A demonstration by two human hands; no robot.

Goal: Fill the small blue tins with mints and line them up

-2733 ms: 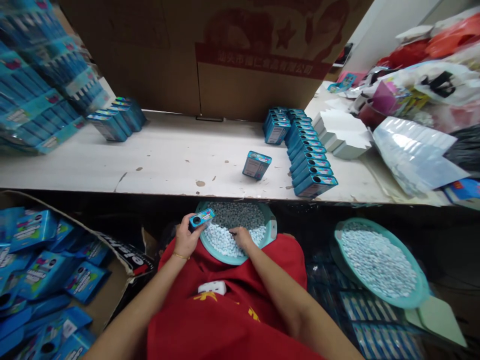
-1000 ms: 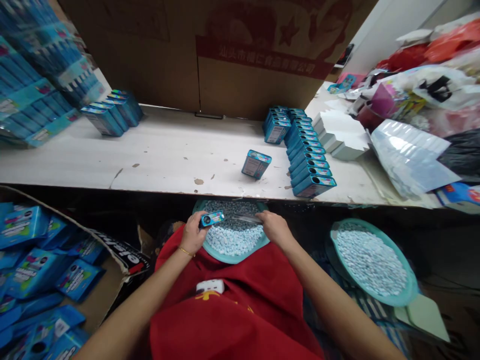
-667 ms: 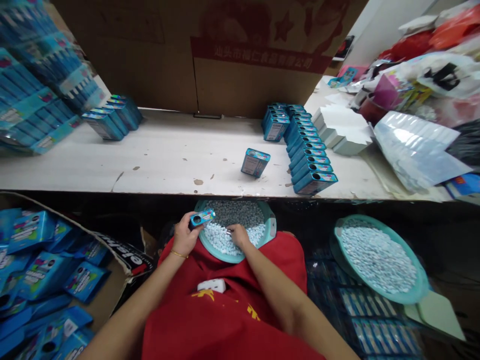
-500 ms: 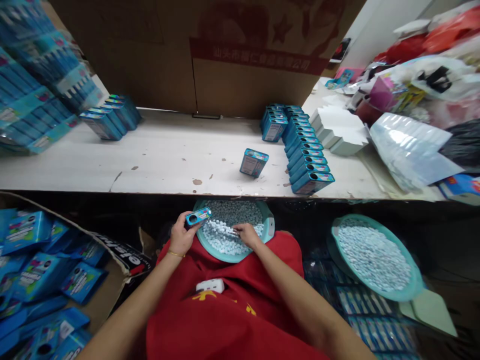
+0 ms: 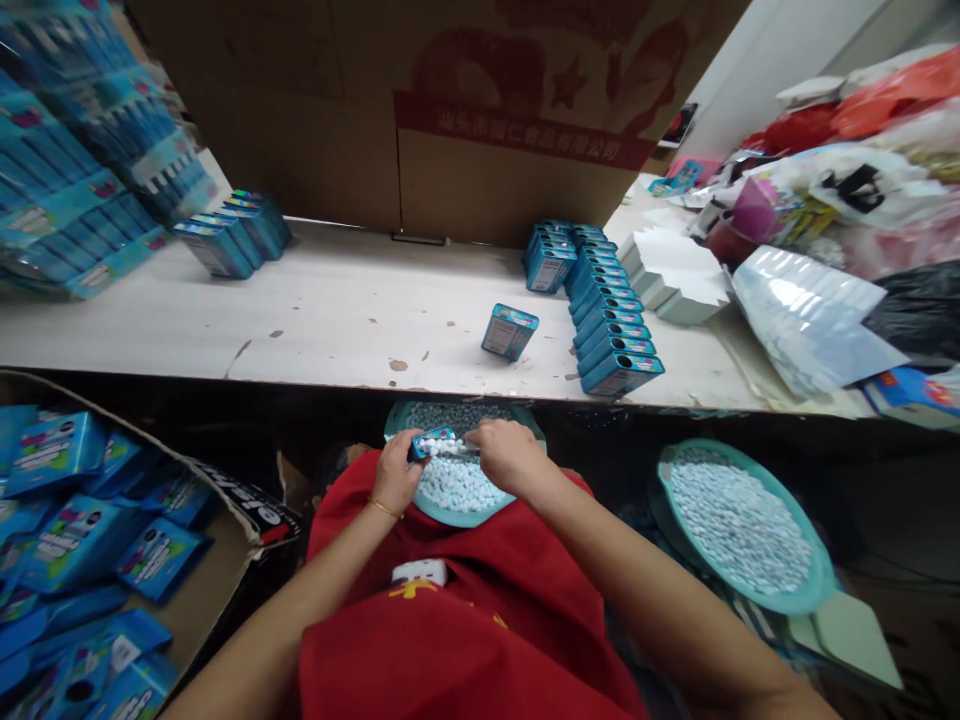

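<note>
In my left hand (image 5: 397, 472) is a small blue candy box (image 5: 433, 437), tilted over a turquoise basin (image 5: 452, 517) on my lap. White pellet candies (image 5: 461, 485) fill much of the basin. My right hand (image 5: 510, 455) grips a scoop (image 5: 471, 443), mostly hidden by the fingers, with its pellets at the box's top opening. White pellets lie across the top of the box. On the shelf ahead, a single blue box (image 5: 509, 332) stands near a row of similar boxes (image 5: 611, 320).
A carton of blue boxes (image 5: 67, 540) is at my left. Another pellet basin (image 5: 739, 525) stands at the right. On the shelf are a large cardboard carton (image 5: 450, 180), grouped boxes (image 5: 232, 235), white card stacks (image 5: 679, 272) and plastic bags (image 5: 870, 180).
My right hand has lifted the scoop of pellets from the basin to the box opening. My left hand has brought the box to the right, over the basin. The view has shifted slightly.
</note>
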